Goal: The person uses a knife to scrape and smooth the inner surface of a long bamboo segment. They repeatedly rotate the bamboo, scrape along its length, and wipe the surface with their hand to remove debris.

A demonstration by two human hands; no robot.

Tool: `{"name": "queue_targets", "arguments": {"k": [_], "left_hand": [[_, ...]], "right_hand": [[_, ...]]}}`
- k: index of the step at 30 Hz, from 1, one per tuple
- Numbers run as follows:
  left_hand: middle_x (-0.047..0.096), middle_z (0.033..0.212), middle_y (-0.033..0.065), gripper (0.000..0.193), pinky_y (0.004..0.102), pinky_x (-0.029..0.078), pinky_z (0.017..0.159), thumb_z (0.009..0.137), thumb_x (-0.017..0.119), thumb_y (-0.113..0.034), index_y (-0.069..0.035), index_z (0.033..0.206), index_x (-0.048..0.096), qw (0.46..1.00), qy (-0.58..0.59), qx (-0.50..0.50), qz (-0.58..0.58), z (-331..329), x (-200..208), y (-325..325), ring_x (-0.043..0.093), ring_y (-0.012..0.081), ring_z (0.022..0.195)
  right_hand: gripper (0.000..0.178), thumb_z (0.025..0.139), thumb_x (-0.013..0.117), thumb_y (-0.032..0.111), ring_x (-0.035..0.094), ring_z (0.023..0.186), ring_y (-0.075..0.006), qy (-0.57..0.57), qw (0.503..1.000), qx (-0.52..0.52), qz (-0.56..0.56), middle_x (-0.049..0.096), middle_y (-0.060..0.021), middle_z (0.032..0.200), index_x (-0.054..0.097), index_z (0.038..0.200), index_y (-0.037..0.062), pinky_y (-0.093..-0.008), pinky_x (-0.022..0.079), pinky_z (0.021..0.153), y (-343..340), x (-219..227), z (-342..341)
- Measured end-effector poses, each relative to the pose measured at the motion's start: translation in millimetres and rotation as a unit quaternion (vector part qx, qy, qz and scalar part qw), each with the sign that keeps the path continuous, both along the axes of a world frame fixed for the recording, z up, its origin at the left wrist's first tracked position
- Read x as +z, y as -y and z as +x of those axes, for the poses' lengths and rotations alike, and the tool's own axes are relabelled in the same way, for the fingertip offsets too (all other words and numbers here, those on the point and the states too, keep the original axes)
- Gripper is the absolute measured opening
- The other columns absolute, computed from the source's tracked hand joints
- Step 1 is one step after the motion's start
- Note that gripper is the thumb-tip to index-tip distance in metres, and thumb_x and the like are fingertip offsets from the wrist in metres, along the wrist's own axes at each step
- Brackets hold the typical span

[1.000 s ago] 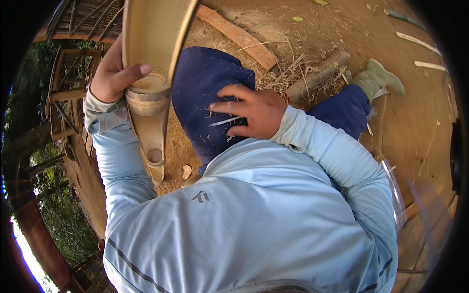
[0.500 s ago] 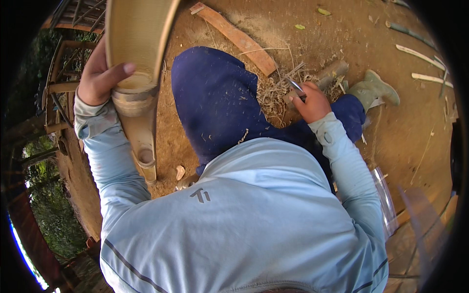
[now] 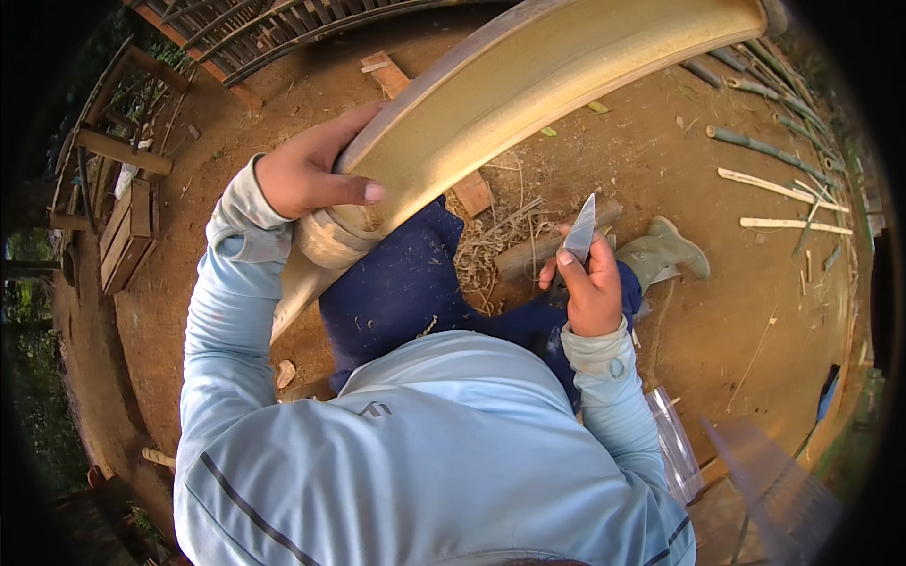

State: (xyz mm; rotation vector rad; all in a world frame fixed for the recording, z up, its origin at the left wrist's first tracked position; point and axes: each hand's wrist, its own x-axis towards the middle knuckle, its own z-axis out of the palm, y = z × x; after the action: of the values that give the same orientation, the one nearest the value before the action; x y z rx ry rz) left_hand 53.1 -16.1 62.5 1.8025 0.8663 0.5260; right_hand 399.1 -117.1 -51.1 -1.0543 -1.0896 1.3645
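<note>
A long split length of bamboo (image 3: 528, 85), pale and hollow inside, slants from my left side up to the far right. My left hand (image 3: 316, 165) grips it just beyond a thick node, with the thumb laid on the inner face. Below that hand, the bamboo's lower end passes beside my left leg. My right hand (image 3: 590, 283) is closed on a knife (image 3: 582, 229) over my right leg. Its pointed blade stands upward, apart from the bamboo; the handle is hidden in my fingers.
Fibrous shavings (image 3: 486, 250) lie by a short bamboo piece (image 3: 528, 259) between my legs. A flat reddish board (image 3: 472, 193) is partly covered by the bamboo. Several green poles (image 3: 764, 146) and pale strips (image 3: 783, 193) lie at the right. A wooden crate (image 3: 130, 236) stands at left.
The bamboo has swung from nearly upright at the left to a slant across the far side, my left hand moving right with it. My right hand has lifted the knife, blade now pointing up.
</note>
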Motion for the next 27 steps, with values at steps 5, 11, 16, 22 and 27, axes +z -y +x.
{"name": "queue_targets", "arguments": {"k": [5,11,16,22,27], "left_hand": [[0.053,0.135,0.0171,0.099,0.0363,0.036,0.109,0.077,0.081,-0.042,0.002,0.152,0.034,0.999,0.008,-0.016,-0.027,-10,-7,-11,0.050,0.0257,0.126],[0.045,0.148,0.0216,0.113,0.0396,0.031,0.116,0.071,0.086,-0.046,0.003,0.154,0.029,0.962,0.267,-0.027,-0.049,0,-16,-14,0.046,0.0307,0.136],[0.042,0.151,0.0261,0.117,0.0460,0.033,0.117,0.063,0.091,-0.054,0.002,0.149,0.036,0.938,0.343,0.011,-0.039,2,-28,-13,0.045,0.0346,0.138],[0.047,0.143,0.0246,0.079,0.0473,0.040,0.112,0.061,0.094,-0.051,0.002,0.113,0.066,0.928,0.371,0.005,-0.013,0,-30,-6,0.051,0.0334,0.132],[0.044,0.143,0.0260,0.077,0.0484,0.038,0.112,0.058,0.093,-0.058,0.000,0.103,0.070,0.950,0.304,-0.022,0.069,0,-26,-8,0.050,0.0356,0.132]], "right_hand": [[0.030,0.096,0.060,0.002,0.065,0.079,-0.0150,-0.010,1.000,0.027,0.010,0.063,-0.0089,0.095,0.051,0.123,-0.0064,-0.0299,0.056,0.073,6,26,-15],[0.030,0.093,0.067,0.001,0.067,0.084,-0.0151,-0.033,0.996,0.075,0.018,0.063,-0.0120,0.103,0.051,0.119,-0.0039,-0.0306,0.059,0.077,8,47,-48],[0.024,0.091,0.074,0.006,0.063,0.082,-0.0080,-0.012,0.993,0.082,0.085,0.063,-0.0056,0.094,0.057,0.106,-0.0011,-0.0249,0.054,0.072,-9,68,-81],[0.021,0.091,0.076,0.016,0.061,0.066,-0.0081,0.098,0.976,0.071,0.183,0.067,-0.0054,0.074,0.062,0.090,0.0001,-0.0257,0.050,0.062,-35,115,-115],[0.025,0.094,0.072,0.021,0.055,0.056,-0.0088,0.120,0.963,0.021,0.239,0.062,-0.0068,0.064,0.061,0.085,0.0008,-0.0282,0.044,0.051,-60,129,-123]]}}
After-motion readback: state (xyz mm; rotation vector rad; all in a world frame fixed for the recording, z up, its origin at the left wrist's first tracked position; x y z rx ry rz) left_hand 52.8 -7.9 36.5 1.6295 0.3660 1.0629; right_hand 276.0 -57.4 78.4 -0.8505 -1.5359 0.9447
